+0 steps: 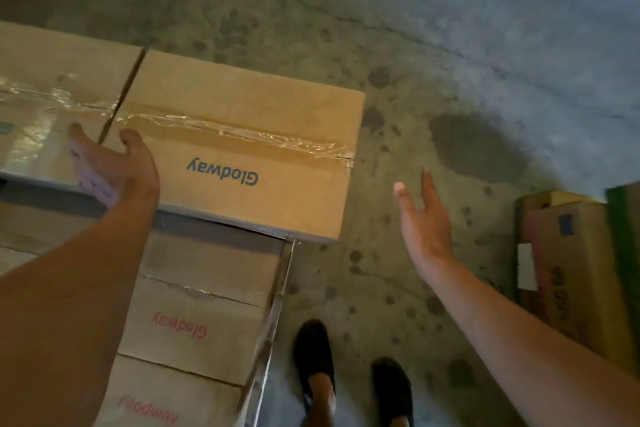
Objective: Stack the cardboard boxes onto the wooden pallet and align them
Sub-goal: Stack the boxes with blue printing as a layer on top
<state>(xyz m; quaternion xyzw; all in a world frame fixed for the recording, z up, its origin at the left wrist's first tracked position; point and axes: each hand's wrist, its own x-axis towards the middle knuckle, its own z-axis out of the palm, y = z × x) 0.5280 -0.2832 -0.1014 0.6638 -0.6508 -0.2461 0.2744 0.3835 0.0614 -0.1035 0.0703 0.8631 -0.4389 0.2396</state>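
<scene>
A taped cardboard box (52,94) lies far left. The left hand (110,166) hovers open and empty, fingers loosely spread, over the near edge of the blue-printed Glodway box (242,149) beside it, atop red-printed Glodway boxes (194,315). The right hand (424,218) hangs open, fingers straight, above the stained concrete floor (398,45), near colourful cartons (568,270).

One wide-angle camera rides on my head, facing forward and steeply down. It sits close over the top cardboard box (239,149), with my left grip (110,166) and right grip (424,218) entering from the lower edge, and my shoes (313,350) on the floor (415,45) straight below.
</scene>
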